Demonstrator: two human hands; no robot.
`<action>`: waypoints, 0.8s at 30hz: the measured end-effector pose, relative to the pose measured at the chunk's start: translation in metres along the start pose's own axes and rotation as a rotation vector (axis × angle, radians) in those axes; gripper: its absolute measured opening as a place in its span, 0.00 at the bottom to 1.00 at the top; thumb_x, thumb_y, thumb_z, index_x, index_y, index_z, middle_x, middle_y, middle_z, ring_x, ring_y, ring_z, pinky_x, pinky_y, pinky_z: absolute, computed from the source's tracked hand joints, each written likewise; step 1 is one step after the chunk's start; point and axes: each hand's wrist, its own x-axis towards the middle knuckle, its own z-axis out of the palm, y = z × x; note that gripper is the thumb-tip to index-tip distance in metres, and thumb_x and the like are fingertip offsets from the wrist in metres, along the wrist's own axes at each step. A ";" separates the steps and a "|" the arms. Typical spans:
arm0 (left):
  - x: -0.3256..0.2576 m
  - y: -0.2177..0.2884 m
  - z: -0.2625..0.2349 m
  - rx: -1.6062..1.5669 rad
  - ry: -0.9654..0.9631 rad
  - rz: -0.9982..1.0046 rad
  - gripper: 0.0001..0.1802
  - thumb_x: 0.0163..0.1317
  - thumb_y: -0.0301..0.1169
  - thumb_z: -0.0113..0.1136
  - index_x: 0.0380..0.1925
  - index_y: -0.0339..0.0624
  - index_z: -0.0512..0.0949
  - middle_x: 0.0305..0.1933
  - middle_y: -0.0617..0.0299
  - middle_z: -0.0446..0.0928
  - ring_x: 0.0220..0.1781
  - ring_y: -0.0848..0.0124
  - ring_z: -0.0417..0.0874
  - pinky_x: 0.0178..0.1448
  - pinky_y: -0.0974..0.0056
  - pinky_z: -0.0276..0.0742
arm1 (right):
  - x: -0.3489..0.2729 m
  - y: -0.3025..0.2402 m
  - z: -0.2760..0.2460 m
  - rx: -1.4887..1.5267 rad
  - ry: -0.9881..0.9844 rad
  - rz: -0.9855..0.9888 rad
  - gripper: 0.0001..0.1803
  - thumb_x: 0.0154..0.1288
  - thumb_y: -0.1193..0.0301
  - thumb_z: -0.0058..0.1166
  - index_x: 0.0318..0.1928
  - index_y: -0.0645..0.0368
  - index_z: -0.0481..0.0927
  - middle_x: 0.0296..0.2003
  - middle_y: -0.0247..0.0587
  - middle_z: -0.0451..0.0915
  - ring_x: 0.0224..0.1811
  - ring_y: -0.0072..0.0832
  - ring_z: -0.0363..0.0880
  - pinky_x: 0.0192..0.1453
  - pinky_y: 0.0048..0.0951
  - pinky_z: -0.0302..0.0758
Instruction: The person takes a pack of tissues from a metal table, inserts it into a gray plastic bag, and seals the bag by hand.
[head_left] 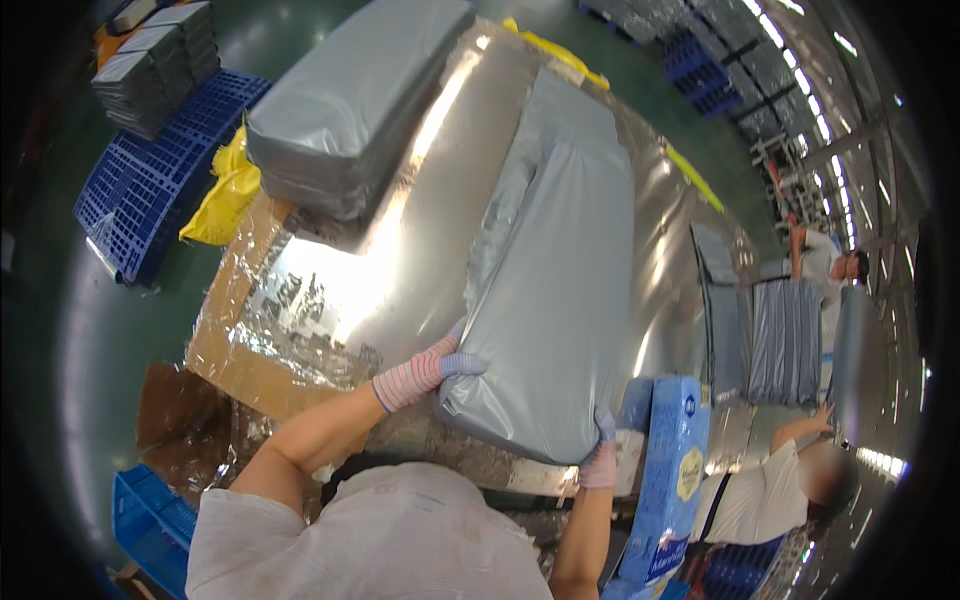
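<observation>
A long, stuffed grey plastic mailing bag (pixel 560 290) lies on the metal-topped table (pixel 390 290), its far end flat and its near end full. What fills it is hidden. My left hand (pixel 425 375), in a striped knit glove, grips the bag's near left corner, thumb on top and the other fingers out of sight beneath. At the near right corner my right hand (pixel 600 458), also gloved, clasps the side of the bag, partly hidden by it. A stack of grey bags (pixel 350 100) stands at the table's far left.
Blue-printed plastic packs (pixel 672 470) stand right of my right arm. More grey bags (pixel 785 340) lie at the right, near a co-worker (pixel 770 490) and another person (pixel 825 260). A blue pallet (pixel 165 170), yellow sacking (pixel 225 195) and a blue crate (pixel 150 520) are at the left.
</observation>
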 end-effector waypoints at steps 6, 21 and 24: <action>-0.019 0.055 -0.014 0.012 0.003 0.230 0.48 0.46 0.33 0.60 0.66 0.42 0.46 0.65 0.56 0.57 0.67 0.66 0.58 0.68 0.61 0.53 | -0.004 -0.039 0.053 -0.217 -0.138 -0.256 0.36 0.54 0.57 0.58 0.61 0.56 0.61 0.49 0.40 0.73 0.47 0.32 0.75 0.53 0.35 0.73; -0.084 0.369 -0.128 1.006 0.810 0.414 0.32 0.51 0.53 0.56 0.46 0.36 0.74 0.40 0.52 0.77 0.43 0.68 0.78 0.51 0.66 0.71 | 0.118 -0.072 0.405 0.063 -0.867 -0.461 0.53 0.54 0.58 0.58 0.67 0.62 0.34 0.60 0.48 0.58 0.59 0.31 0.58 0.63 0.26 0.56; -0.030 0.357 -0.124 2.044 1.186 -0.117 0.44 0.50 0.65 0.47 0.55 0.38 0.67 0.50 0.42 0.73 0.53 0.52 0.74 0.57 0.59 0.68 | 0.137 -0.006 0.438 -0.714 -0.550 -0.571 0.50 0.56 0.53 0.52 0.67 0.63 0.37 0.63 0.67 0.50 0.65 0.51 0.54 0.66 0.35 0.55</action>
